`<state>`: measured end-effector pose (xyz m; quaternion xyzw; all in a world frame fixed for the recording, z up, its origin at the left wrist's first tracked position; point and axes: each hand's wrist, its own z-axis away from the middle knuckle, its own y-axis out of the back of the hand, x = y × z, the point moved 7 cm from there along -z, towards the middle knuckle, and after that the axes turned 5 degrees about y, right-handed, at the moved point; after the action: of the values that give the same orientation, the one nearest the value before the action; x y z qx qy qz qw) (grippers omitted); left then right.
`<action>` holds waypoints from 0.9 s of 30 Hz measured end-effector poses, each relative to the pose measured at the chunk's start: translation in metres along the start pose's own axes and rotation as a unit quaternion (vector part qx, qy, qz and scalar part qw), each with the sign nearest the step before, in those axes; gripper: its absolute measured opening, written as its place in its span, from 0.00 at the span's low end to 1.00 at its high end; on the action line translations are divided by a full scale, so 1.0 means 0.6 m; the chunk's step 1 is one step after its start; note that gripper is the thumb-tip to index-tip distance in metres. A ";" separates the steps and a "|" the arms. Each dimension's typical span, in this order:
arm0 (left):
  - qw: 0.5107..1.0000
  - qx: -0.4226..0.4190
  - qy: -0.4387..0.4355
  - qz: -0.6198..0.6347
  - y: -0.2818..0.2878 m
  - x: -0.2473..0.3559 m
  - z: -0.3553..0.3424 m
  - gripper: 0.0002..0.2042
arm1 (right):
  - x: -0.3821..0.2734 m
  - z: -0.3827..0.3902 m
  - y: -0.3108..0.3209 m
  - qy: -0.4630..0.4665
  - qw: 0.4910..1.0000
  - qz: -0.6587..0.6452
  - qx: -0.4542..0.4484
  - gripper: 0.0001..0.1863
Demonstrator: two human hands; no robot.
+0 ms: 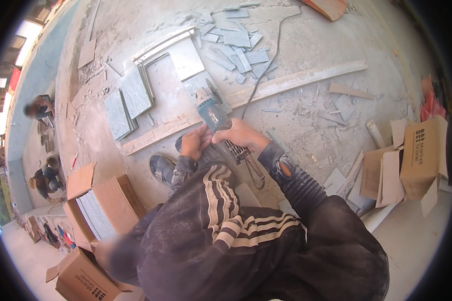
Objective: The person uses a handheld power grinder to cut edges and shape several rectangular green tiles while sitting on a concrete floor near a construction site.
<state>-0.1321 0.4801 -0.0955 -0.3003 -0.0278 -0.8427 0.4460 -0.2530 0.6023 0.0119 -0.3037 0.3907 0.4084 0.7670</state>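
Note:
My right hand (238, 135) is wrapped round the body of a teal angle grinder (209, 111). Its disc end points away from me, over a grey stone tile (199, 83) lying by a long wooden plank (171, 129). Close beside the grinder, to its left, is my left hand (198, 142), fingers curled and pressed together. Whatever it holds, if anything, is hidden, and whether it touches the grinder I cannot tell. Left of the tile, stacked grey-green stone tiles (136, 93) lean over the plank. A pale tile (186, 58) lies beyond, next to a light straight strip (163, 44).
Broken tile pieces (238, 40) litter the far floor, where a dark cord (267, 67) runs. An open carton of tiles (128, 198) stands left, another carton (416, 155) right. My shoe (161, 167) is near the plank. Two people (46, 180) crouch at far left.

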 end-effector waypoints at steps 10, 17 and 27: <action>1.000 -0.003 -0.016 0.017 0.001 0.001 0.001 0.11 | -0.010 0.019 -0.017 0.024 0.997 -0.074 0.026 0.19; 1.000 -0.008 -0.004 -0.008 0.006 -0.002 -0.009 0.12 | -0.012 -0.100 0.020 0.024 0.999 -0.002 0.031 0.20; 1.000 -0.004 -0.011 0.019 0.015 -0.003 -0.001 0.10 | -0.035 -0.136 -0.006 0.070 0.977 0.200 -0.008 0.30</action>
<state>-0.1249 0.4760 -0.0990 -0.3120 -0.0239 -0.8308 0.4604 -0.2861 0.5280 -0.0112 -0.2536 0.4932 0.5340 0.6382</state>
